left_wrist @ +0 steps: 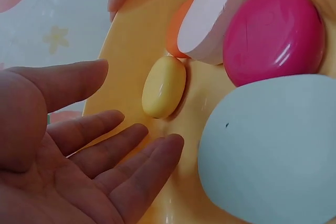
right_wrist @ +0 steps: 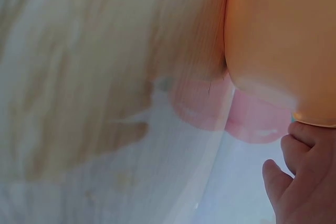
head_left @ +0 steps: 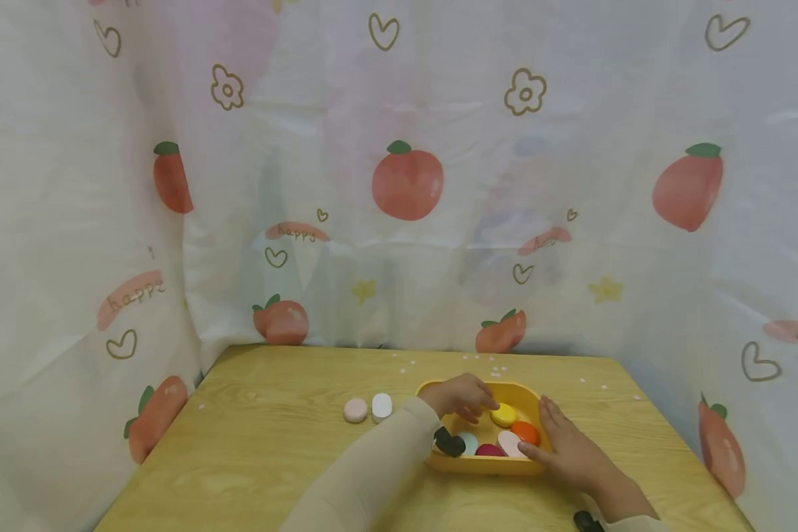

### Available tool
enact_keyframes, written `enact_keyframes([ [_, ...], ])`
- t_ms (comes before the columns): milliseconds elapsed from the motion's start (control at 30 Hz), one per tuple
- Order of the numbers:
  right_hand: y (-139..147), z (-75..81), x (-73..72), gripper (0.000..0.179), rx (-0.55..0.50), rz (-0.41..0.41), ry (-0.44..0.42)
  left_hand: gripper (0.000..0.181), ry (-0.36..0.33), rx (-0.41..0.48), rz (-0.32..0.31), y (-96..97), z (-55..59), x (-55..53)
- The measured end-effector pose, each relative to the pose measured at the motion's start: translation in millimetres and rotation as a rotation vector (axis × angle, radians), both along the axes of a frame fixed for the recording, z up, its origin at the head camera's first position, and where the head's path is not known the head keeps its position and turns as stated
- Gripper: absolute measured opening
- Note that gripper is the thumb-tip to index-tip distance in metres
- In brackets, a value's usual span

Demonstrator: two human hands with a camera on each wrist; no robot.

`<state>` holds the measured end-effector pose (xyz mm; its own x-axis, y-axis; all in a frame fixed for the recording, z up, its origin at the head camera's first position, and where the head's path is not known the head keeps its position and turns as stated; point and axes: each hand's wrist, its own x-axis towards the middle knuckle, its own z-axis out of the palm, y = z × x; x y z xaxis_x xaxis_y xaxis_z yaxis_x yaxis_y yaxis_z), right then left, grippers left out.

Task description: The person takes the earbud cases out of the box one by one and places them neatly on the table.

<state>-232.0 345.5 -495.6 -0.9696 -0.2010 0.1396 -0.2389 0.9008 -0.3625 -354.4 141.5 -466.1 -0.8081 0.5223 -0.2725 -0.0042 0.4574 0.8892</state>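
A yellow tray (head_left: 479, 465) with raised walls holds several smooth rounded pieces. My left hand (head_left: 462, 397) reaches over its left wall, fingers loosely extended. In the left wrist view its thumb and fingers are spread beside the yellow oval piece (left_wrist: 164, 87), with nothing held. My right hand (head_left: 575, 451) lies along the right wall, fingers straight on the outside and thumb over the front corner. Near that thumb are a pale pink piece (head_left: 509, 443) and an orange piece (head_left: 526, 433). A magenta piece (left_wrist: 275, 35) and a pale blue-green piece (left_wrist: 273, 145) lie closer to my left wrist.
On the wooden table (head_left: 273, 428), left of the tray, a round pink piece (head_left: 355, 410) stands beside a white oval piece (head_left: 382, 407). Small white petal-like specks lie near the back edge. A printed curtain (head_left: 406, 281) surrounds the table's back and sides.
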Motion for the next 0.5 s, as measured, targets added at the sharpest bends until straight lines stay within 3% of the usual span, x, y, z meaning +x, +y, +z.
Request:
enact_keyframes([
  [267, -5.2, 0.9, -0.3, 0.097, 0.001, 0.007, 0.034, 0.03, 0.019, -0.018, -0.026, 6.1, -6.8, -3.4],
  [500, -4.1, 0.9, 2.5, 0.097, 0.009, -0.001, 0.043, 0.032, -0.018, 0.01, -0.06, 16.0, -9.6, -2.3],
])
